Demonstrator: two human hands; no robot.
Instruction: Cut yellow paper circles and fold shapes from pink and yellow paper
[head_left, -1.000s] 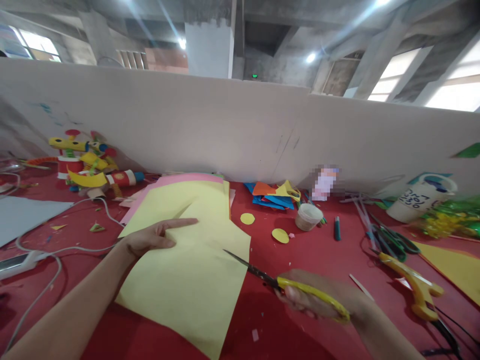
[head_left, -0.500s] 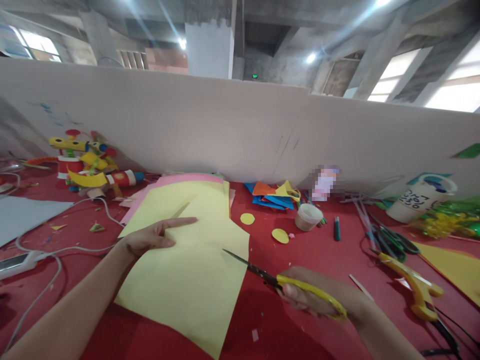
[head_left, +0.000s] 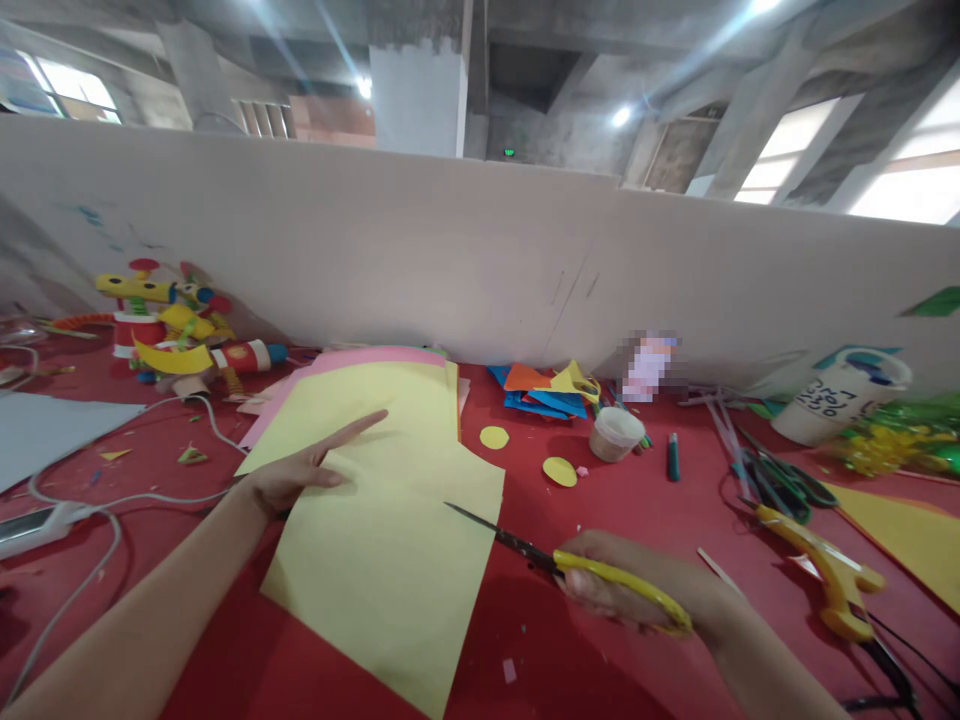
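My left hand pinches the upper left edge of a loose yellow sheet of paper, thumb on top and index finger stretched out past the edge. Behind that sheet, more yellow paper lies on pink sheets. My right hand grips scissors with yellow handles. Their dark blades look closed and point left, the tip lying across the loose sheet's right side. I cannot tell whether the blades touch the paper. Two small yellow paper discs lie to the right of the sheets.
A red tabletop bears paper scraps. Right lie a white tub, a yellow glue gun, green-handled scissors and a white container. Left are paper-cup figures and a white cable. A low white wall stands behind.
The loose yellow sheet has turned and shifted slightly right, its lower left corner moving up and inward. My left index finger points higher. My right hand and the scissors have hardly moved.
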